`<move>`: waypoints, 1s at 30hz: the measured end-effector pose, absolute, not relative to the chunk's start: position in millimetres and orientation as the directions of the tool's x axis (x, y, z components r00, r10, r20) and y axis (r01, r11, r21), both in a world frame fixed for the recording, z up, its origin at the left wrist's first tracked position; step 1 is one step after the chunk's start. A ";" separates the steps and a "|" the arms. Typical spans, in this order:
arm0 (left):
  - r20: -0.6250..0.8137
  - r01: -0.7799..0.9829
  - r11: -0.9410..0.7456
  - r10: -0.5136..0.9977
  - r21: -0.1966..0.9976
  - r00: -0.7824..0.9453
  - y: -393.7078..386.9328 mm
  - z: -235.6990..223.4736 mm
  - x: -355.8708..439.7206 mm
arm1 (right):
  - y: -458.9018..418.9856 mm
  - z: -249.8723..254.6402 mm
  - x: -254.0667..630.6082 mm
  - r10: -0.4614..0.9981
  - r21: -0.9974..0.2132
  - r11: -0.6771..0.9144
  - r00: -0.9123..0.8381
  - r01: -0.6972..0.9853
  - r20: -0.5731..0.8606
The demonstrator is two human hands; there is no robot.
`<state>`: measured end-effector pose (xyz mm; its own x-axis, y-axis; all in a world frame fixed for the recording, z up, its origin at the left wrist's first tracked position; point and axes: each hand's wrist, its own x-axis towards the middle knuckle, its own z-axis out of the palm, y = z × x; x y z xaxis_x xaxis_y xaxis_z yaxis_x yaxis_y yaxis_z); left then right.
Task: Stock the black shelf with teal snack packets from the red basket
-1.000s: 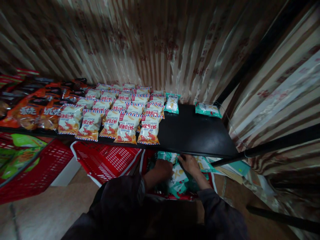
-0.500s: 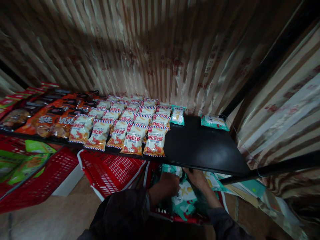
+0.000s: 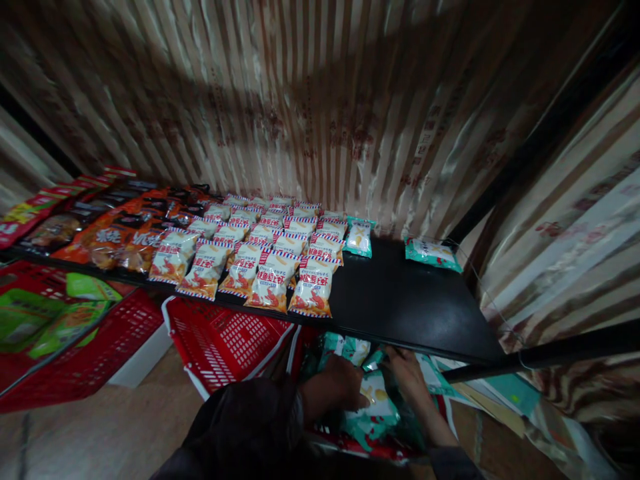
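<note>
Three red plastic shopping baskets are sitting under a black shelf (image 3: 400,303) here, slotted walls and all. The right-hand basket (image 3: 350,443) is holding a heap of teal-and-white snack bags (image 3: 373,410), the crinkly shiny kind, and both hands are working right in among them. My left hand (image 3: 345,383) is curling over the bags, but I can't tell if it's actually clenching one. The right hand (image 3: 407,370) is dipping its fingers in near the shelf's front edge, fingertips hidden, so can't tell on that grip either. The left-hand basket (image 3: 120,340) is carrying bright green packets (image 3: 30,323), and the middle basket (image 3: 245,340) is tilting between the two, white handle showing.

Up top, one teal bag (image 3: 359,237) is standing beside puffy white shrimp-snack bags (image 3: 273,283) with striped edges, while another teal bag (image 3: 433,255) is lying flat at the back right. Glossy orange-and-black bags (image 3: 117,235) are crowding further left. Behind everything, a striped curtain (image 3: 320,107) is hanging in narrow, slightly shiny pleats.
</note>
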<state>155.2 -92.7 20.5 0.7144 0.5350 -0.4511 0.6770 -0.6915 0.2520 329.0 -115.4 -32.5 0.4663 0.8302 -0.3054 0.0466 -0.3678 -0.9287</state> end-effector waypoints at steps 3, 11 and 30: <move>-0.454 0.686 -0.694 0.549 0.220 0.701 -93.3 13.2 157.1 | -118.2 -25.5 318.0 0.794 -0.936 -0.285 0.496 -0.207 -0.352; -0.479 0.715 -0.667 0.568 0.209 0.669 -88.9 11.6 158.4 | -131.0 -17.5 309.7 0.839 -0.918 -0.357 0.373 -0.173 -0.397; -0.349 0.735 -0.586 0.647 0.341 0.678 -75.7 42.8 151.6 | -117.0 66.0 352.9 0.838 -0.902 -0.300 0.365 -0.310 -0.404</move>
<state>151.6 -75.7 42.8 0.6781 0.6468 -0.3492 0.7348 -0.5861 0.3413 352.9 -117.0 66.0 0.3653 0.8384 -0.4045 -0.3099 -0.3002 -0.9021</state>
